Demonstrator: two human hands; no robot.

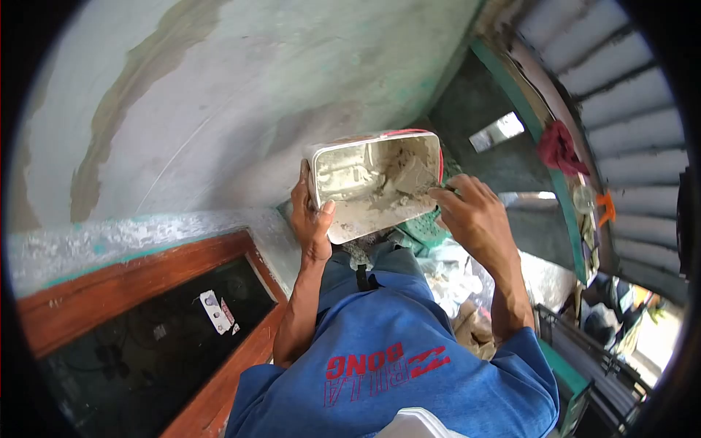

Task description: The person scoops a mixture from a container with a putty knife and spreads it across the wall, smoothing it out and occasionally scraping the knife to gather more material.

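A rectangular white container (350,217), its inside smeared with grey-brown paste, is tilted so that its opening faces the camera. My left hand (314,219) grips its left side, with the thumb over the lower left rim. At the right rim, my right hand (471,212) is closed, its fingers bent together near the container's lower right corner; what they hold, if anything, is too small to tell. A red handle (441,164) runs along the container's right side. Paste is heaped at the inner right.
A patched plaster wall (219,109) rises ahead and to the left. At the lower left is a wooden-framed dark window (146,358). Plastic sheeting (453,274) lies below my right hand. A maroon cloth (561,148) and an orange clip (605,209) hang at the right.
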